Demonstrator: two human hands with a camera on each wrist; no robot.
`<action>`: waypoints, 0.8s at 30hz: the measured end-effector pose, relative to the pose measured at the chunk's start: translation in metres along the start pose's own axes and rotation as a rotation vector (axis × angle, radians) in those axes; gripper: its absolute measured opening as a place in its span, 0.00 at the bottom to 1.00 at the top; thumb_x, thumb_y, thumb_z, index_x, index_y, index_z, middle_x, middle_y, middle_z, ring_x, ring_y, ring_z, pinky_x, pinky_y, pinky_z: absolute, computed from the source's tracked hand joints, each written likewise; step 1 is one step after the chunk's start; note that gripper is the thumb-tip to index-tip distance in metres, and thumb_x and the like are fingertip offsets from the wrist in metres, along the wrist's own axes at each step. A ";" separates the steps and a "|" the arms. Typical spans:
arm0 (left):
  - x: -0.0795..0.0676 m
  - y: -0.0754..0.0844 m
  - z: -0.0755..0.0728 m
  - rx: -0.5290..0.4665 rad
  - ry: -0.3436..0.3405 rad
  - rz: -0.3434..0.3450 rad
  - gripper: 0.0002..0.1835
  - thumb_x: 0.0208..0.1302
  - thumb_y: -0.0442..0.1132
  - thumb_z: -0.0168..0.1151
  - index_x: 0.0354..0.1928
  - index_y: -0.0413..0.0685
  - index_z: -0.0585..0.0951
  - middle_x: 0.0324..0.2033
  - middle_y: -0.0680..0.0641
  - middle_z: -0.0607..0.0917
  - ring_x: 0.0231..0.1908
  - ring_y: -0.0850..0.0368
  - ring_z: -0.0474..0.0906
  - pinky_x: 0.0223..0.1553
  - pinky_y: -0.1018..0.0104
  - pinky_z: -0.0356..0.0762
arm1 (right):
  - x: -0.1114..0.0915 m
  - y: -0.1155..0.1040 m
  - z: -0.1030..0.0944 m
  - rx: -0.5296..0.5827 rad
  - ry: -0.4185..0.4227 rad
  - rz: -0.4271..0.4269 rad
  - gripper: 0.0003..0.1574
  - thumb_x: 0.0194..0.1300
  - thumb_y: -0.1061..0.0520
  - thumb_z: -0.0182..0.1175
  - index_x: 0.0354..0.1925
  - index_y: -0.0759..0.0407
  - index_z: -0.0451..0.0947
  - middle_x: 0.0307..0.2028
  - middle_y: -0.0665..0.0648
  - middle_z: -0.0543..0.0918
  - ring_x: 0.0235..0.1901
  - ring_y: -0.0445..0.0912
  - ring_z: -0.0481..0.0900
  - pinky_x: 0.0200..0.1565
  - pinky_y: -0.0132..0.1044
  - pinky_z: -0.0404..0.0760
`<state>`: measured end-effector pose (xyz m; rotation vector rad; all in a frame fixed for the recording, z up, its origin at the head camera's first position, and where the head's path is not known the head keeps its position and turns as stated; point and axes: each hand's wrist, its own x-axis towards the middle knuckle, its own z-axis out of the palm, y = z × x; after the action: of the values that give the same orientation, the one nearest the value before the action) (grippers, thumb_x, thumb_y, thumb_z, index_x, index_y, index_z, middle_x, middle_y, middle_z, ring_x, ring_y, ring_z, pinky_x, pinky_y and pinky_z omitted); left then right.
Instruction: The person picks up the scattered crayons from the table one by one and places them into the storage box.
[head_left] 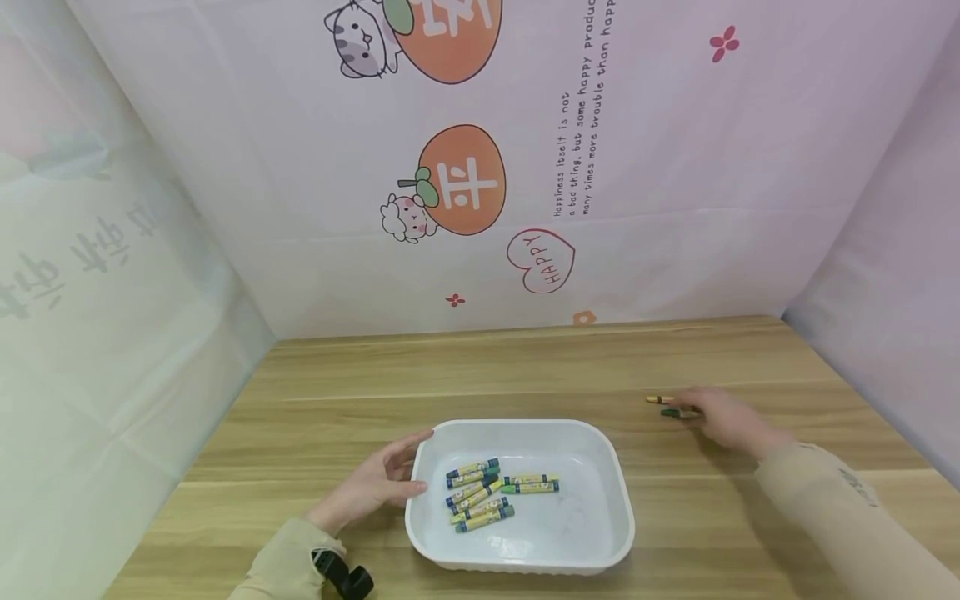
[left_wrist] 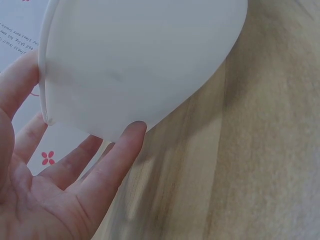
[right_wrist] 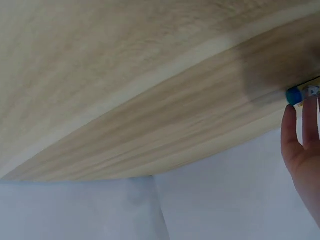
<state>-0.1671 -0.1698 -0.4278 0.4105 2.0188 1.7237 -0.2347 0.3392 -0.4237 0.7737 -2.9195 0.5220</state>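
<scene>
My left hand (head_left: 382,477) grips the left side of a white plastic tray (head_left: 618,500), thumb over the rim and fingers against the outer wall; the left wrist view shows the fingertips (left_wrist: 135,131) at that wall. Several crayons (head_left: 480,518) in yellow wrappers, with green, blue and yellow ends, lie in its left half. Out to the right, my right hand (head_left: 723,417) pinches a dark green crayon (head_left: 670,412) low over the table. Beside it lies a yellow crayon (head_left: 655,399), partly behind the fingers. In the right wrist view, a blue-green crayon end (right_wrist: 294,96) shows above the fingertips.
The wood-grain table (head_left: 525,367) runs back to a printed white sheet (head_left: 315,250), with more sheeting (head_left: 112,375) along the left and right sides. A black strap device (head_left: 345,575) sits on the left wrist.
</scene>
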 end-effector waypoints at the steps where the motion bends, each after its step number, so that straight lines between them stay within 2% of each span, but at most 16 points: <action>1: 0.000 0.000 0.000 -0.001 -0.002 0.000 0.42 0.59 0.32 0.64 0.72 0.40 0.53 0.66 0.27 0.60 0.61 0.36 0.67 0.48 0.54 0.82 | 0.000 0.001 0.000 -0.001 -0.004 0.010 0.14 0.54 0.70 0.63 0.42 0.66 0.81 0.36 0.61 0.85 0.38 0.57 0.82 0.40 0.53 0.82; 7: 0.000 0.001 0.000 -0.010 -0.006 -0.002 0.42 0.59 0.32 0.63 0.72 0.39 0.53 0.66 0.27 0.59 0.62 0.35 0.66 0.49 0.54 0.81 | -0.002 0.006 0.000 0.044 -0.013 0.022 0.14 0.51 0.73 0.62 0.39 0.66 0.81 0.33 0.57 0.84 0.33 0.51 0.81 0.37 0.48 0.83; 11: 0.000 0.001 0.000 -0.013 -0.004 -0.003 0.42 0.59 0.32 0.63 0.72 0.39 0.53 0.67 0.27 0.59 0.63 0.34 0.65 0.50 0.54 0.81 | -0.003 0.006 -0.002 0.116 -0.066 0.060 0.16 0.51 0.72 0.63 0.41 0.66 0.81 0.32 0.55 0.83 0.33 0.50 0.81 0.37 0.47 0.83; 17: -0.001 0.001 0.001 -0.009 -0.003 0.001 0.42 0.59 0.32 0.63 0.72 0.39 0.53 0.67 0.27 0.59 0.63 0.33 0.64 0.50 0.54 0.81 | 0.001 0.000 -0.008 0.218 -0.162 0.138 0.18 0.57 0.66 0.62 0.48 0.68 0.78 0.40 0.62 0.82 0.41 0.57 0.81 0.41 0.50 0.83; 24: -0.001 0.002 0.000 -0.012 -0.008 -0.001 0.42 0.59 0.33 0.63 0.72 0.39 0.53 0.67 0.27 0.58 0.63 0.33 0.63 0.51 0.54 0.80 | 0.013 -0.016 -0.019 0.315 -0.257 0.112 0.22 0.59 0.67 0.59 0.53 0.72 0.74 0.46 0.69 0.80 0.47 0.62 0.78 0.45 0.51 0.82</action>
<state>-0.1662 -0.1697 -0.4256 0.4119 2.0016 1.7299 -0.2385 0.3261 -0.3988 0.7610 -3.1735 0.9815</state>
